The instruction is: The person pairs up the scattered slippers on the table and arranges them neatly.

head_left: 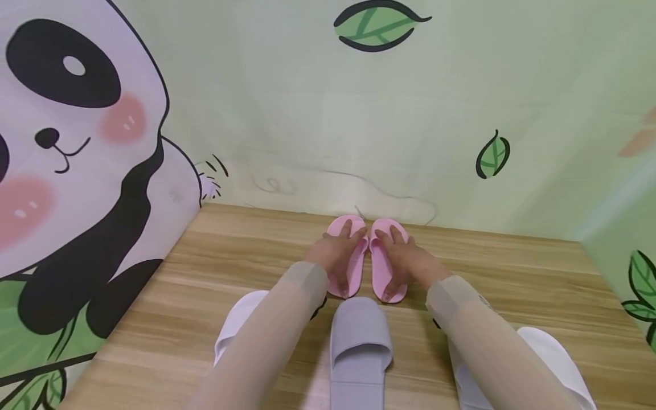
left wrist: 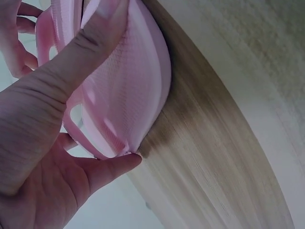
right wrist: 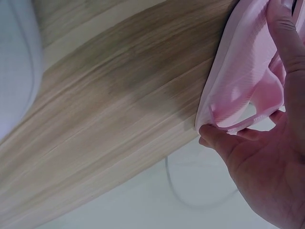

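Two small pink slippers lie side by side on the wooden floor, toes toward the wall. My left hand (head_left: pixel 338 251) spans the left pink slipper (head_left: pixel 357 267), thumb toward its heel and fingers over its front. In the left wrist view, a finger and the thumb grip the edges of that slipper (left wrist: pixel 131 78). Over the right pink slipper (head_left: pixel 378 265) my right hand (head_left: pixel 406 256) holds on the same way. The right wrist view has its fingertips at the strap's edge on this slipper (right wrist: pixel 238 67). Both palms hide part of the slippers.
A larger grey slipper (head_left: pixel 360 333) lies just behind the pink pair. White slippers stand at left (head_left: pixel 242 316) and right (head_left: pixel 550 359), beside another grey one (head_left: pixel 466 384), partly behind my sleeves. A wall (head_left: pixel 287 114) with panda and leaf pictures borders the floor (head_left: pixel 246 250).
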Tool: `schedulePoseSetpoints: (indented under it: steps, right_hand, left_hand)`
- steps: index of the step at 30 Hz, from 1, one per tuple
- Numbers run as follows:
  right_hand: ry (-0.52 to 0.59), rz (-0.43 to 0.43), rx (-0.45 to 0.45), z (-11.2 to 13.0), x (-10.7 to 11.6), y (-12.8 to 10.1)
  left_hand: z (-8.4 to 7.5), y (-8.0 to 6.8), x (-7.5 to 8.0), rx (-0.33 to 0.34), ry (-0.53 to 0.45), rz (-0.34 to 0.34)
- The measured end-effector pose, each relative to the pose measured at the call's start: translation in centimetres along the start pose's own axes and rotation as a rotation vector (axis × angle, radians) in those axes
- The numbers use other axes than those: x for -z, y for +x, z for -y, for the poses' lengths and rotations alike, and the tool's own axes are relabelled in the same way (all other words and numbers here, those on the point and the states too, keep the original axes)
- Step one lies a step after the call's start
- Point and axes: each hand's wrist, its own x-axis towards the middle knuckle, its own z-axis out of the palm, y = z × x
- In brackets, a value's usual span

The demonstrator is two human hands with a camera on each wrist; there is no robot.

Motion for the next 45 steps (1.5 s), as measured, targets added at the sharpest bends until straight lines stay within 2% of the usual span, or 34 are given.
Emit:
schedulePoseSetpoints:
  steps: [5,14,20,27,37,45]
  right_hand:
    - [-0.022,-0.008,0.006,-0.2,-0.4,0.3]
    - [-0.072,-0.019,-0.005,0.4,0.4,0.0]
    - [-0.035,0.014,-0.044,0.2,0.4,-0.1]
    - [0.017,0.035,-0.042,0.1,0.3,-0.1]
    - [-0.05,0.027,-0.045,1.0,0.9,-0.5]
    - [-0.008,0.027,-0.028,0.8,0.9,-0.3]
  left_hand:
    - [0.2,0.6,-0.7,-0.012,0.025,0.008]
    - [0.4,1.4,-0.5,-0.025,0.048,0.03]
    - [-0.1,1.2,-0.5,-0.029,0.049,0.038]
    - [-0.4,0.8,0.0,-0.023,0.07,0.027]
    - [-1.6,0.3,0.8,-0.027,0.093,0.011]
    - [-0.8,0.6,0.4,-0.021,0.063,-0.009]
